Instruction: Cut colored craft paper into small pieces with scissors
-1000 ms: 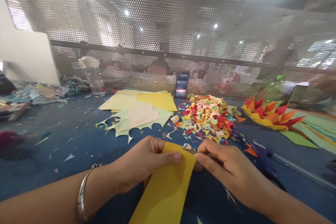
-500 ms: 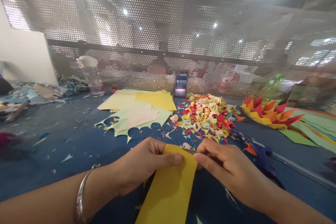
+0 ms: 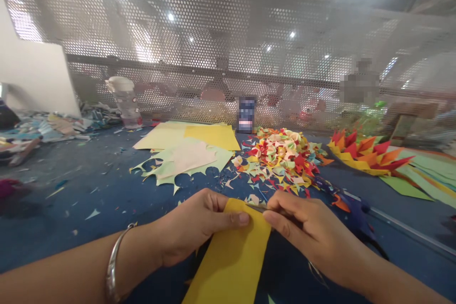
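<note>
A long strip of yellow paper runs from my two hands down toward the bottom edge. My left hand pinches its upper left end, thumb flat on the face and fingers behind. At the top right corner my right hand is closed round a thin pointed metal blade, its tip at the paper's upper edge. The blade's handle is hidden in the palm, so I cannot tell whether it is a knife or scissors. The right thumb tip is by the paper's right edge.
Cut-out paper sheets lie ahead, beside a pile of small colourful paper pieces. A phone stands at the perforated metal screen. Bottle back left; spiky folded-paper ring right. Scraps litter the blue table.
The blade tip has shifted left along the paper's top edge and shows more clearly. The paper and both hands have moved slightly; both grips stay the same.
</note>
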